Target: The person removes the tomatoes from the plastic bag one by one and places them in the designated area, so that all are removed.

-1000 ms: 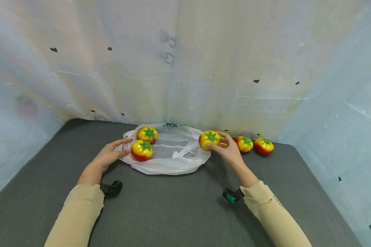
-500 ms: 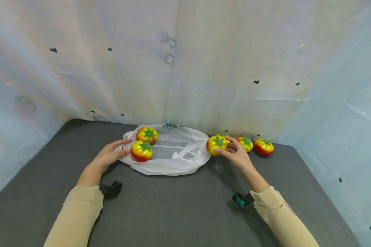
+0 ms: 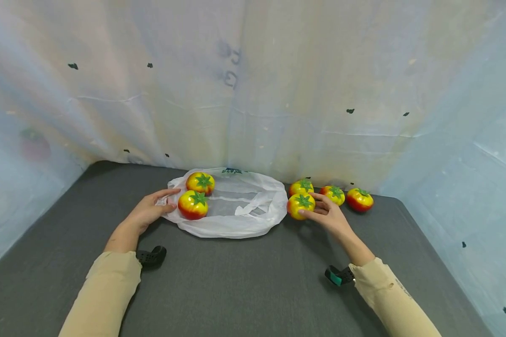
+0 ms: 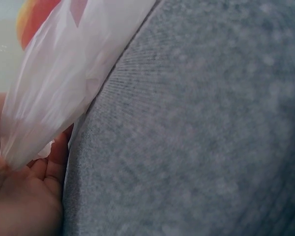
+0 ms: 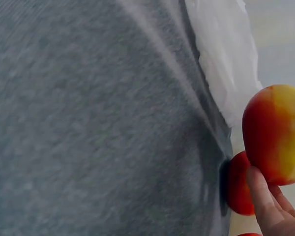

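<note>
A white plastic bag point(image 3: 232, 229) lies spread open on the dark table, with two red-and-yellow tomatoes in its left part, one behind point(image 3: 200, 183) and one in front point(image 3: 192, 205). My left hand point(image 3: 148, 211) holds the bag's left edge, and in the left wrist view the film is gathered between thumb and fingers. Just past the bag's right edge, my right hand point(image 3: 330, 216) grips another tomato point(image 3: 300, 206) between thumb and fingers. In the right wrist view that tomato point(image 5: 273, 135) appears raised off the cloth. Its far side is cut off by the frame.
Behind the held tomato stands a row of three more: a left one point(image 3: 300, 186), a middle one point(image 3: 334, 195) partly behind my fingers, and a right one point(image 3: 360, 200). A pale plastic sheet point(image 3: 253, 93) hangs behind the grey table point(image 3: 236, 285) and along its sides.
My right hand has carried its tomato rightward and nearer to me, from over the bag's right rim to beside it. The left tomato of the row now shows more. My left hand stays put.
</note>
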{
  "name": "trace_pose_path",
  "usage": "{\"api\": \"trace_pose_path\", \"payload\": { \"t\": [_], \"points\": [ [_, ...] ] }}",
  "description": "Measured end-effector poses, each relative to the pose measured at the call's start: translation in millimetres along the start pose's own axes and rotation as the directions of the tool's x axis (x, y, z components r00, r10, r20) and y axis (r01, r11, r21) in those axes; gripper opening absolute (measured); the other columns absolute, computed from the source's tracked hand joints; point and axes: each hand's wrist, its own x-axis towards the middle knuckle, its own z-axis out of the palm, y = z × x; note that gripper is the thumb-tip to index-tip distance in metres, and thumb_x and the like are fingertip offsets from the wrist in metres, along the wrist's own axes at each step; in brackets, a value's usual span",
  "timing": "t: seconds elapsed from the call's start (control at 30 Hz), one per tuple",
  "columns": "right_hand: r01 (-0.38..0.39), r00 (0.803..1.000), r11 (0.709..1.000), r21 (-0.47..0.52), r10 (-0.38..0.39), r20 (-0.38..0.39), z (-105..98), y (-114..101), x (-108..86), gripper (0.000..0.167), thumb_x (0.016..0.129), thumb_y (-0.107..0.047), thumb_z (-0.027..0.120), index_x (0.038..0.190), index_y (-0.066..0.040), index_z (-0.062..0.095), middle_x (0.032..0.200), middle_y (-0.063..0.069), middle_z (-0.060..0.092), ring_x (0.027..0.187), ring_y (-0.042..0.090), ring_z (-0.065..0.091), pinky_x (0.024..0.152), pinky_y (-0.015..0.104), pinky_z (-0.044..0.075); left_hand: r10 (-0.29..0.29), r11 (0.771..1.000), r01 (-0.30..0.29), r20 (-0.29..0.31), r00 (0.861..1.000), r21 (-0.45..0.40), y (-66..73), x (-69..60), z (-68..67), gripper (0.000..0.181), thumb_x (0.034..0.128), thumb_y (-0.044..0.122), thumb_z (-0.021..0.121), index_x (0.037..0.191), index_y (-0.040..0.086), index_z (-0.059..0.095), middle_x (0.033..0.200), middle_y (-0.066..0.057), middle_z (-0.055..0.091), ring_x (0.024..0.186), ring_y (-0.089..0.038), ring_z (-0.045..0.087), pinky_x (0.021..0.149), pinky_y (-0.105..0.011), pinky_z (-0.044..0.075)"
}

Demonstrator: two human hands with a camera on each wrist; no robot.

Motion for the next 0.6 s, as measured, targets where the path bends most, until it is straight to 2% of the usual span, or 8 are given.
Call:
{"api": "trace_pose_path", "payload": {
  "t": [0.6],
  "points": [
    [-0.02,0.999,0.995,-0.099,0.025,0.041,-1.3,16.7,-2.2,0.074,0.086,-0.041,0.07,0.146,-0.013,0.037,0.146,0.021,0.039,0.13,0.038,0.045,0.105,0.053,0.039,0.004,1.0,-0.004,-0.01,1.0,0.008,0.1,0.3,1.3,0.059,0.0941,0.018,0.058,0.149,0.015,0.035,0.159,-0.024,0.01,0.144,-0.046,0.003,0.109,-0.071,0.004]
  ]
}}
